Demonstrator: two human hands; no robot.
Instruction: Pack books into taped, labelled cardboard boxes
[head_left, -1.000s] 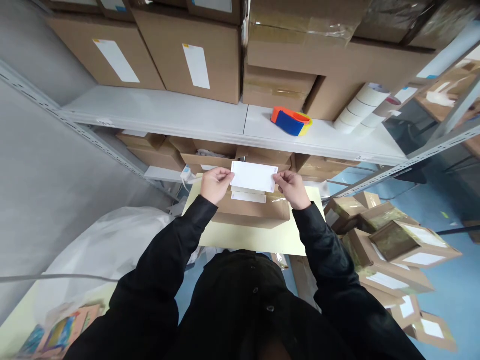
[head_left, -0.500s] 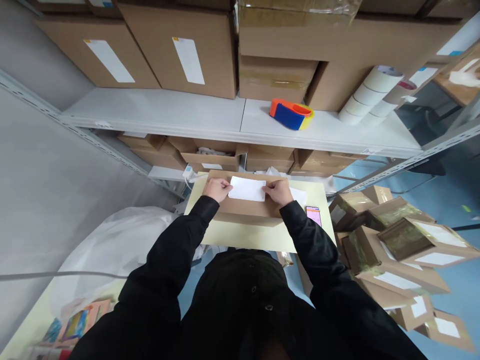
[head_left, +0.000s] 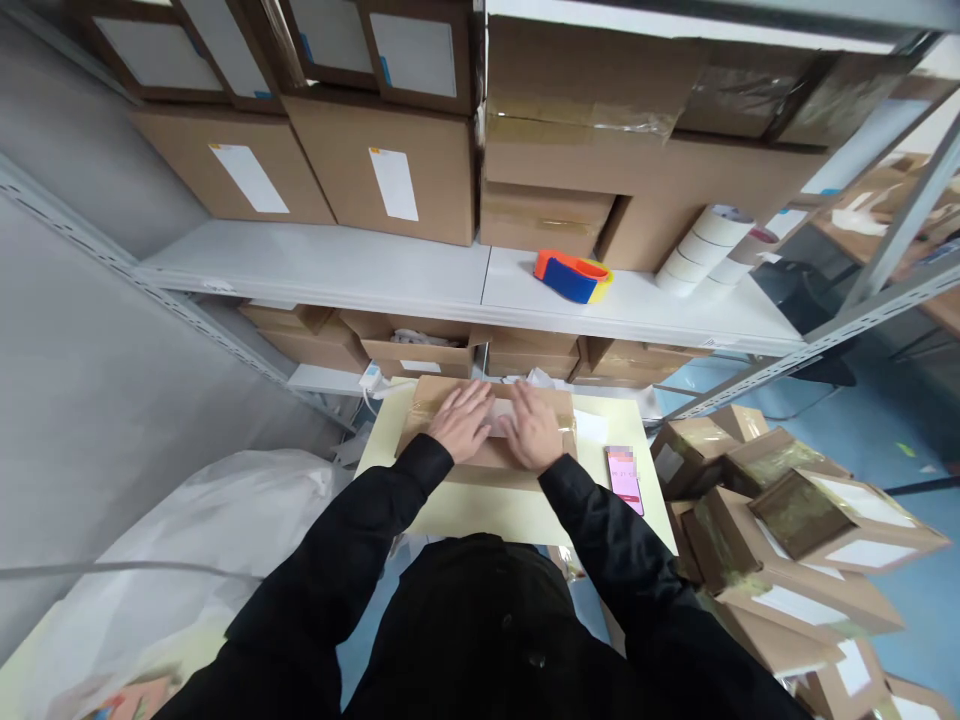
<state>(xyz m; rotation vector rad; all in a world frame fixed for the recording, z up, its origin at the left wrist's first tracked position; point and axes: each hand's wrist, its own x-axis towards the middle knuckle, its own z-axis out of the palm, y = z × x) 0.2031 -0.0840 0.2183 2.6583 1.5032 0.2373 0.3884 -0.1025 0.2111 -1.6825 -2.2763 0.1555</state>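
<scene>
A taped cardboard box (head_left: 427, 400) lies on the pale yellow table right in front of me. On its top face is a white label (head_left: 501, 412), mostly covered by my hands. My left hand (head_left: 460, 420) rests flat on the label's left part with its fingers stretched out. On the right part lies my right hand (head_left: 534, 425), also flat, fingers extended and slightly blurred. Neither hand grips anything.
A phone (head_left: 624, 478) and a white paper (head_left: 592, 426) lie on the table (head_left: 480, 515) to the right. Behind, a shelf (head_left: 337, 262) holds boxes, tape rolls (head_left: 703, 250) and a coloured ring (head_left: 571, 276). Labelled boxes (head_left: 795, 530) are piled at right; white plastic (head_left: 217, 530) at left.
Both hands have gone from pinching the label's two ends to lying flat over it on the box top. The camera view has tilted up slightly.
</scene>
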